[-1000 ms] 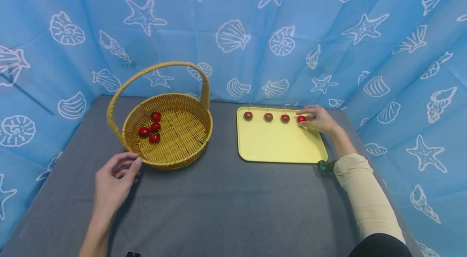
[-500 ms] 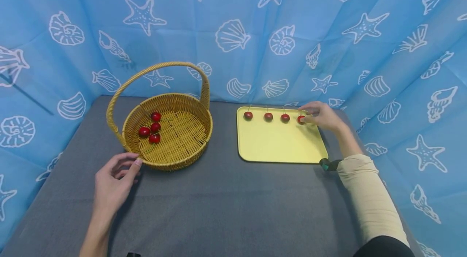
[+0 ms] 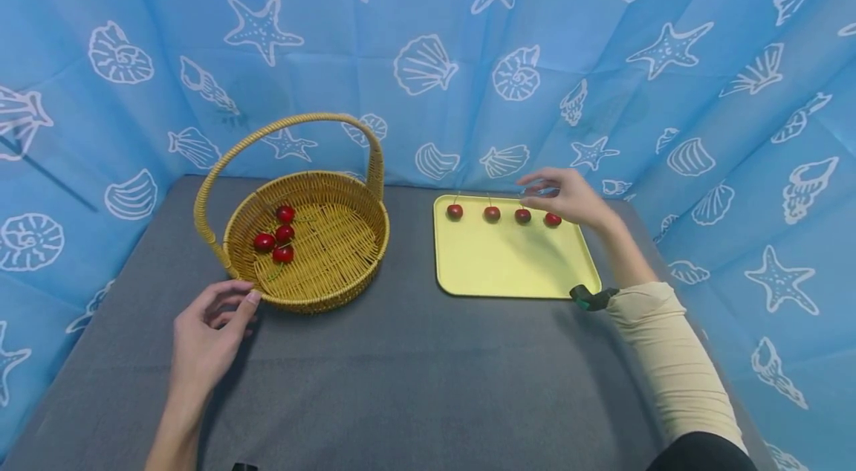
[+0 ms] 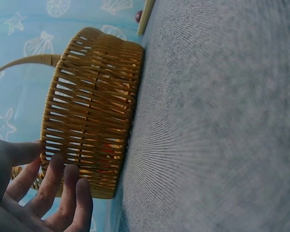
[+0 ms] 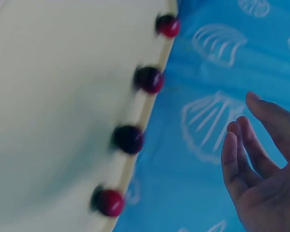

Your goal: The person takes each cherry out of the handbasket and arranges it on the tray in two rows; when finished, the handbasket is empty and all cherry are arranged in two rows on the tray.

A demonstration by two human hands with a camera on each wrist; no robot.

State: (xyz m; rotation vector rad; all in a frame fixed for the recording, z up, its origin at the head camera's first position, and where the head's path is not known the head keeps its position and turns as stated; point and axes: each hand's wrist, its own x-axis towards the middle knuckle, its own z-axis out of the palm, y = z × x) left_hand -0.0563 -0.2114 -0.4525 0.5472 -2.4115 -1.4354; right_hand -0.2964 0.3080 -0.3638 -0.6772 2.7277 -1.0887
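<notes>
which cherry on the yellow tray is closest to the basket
The leftmost cherry of the four on the tray; the other three sit farther right, each farther from the basket.

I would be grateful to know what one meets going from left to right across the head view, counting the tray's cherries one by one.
left hand → wicker basket → leftmost tray cherry → second tray cherry → third tray cherry → rightmost tray cherry → beige sleeve

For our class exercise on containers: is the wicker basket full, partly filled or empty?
Partly filled. The head view shows four red cherries inside the wicker basket, with much of its woven floor bare.
</notes>
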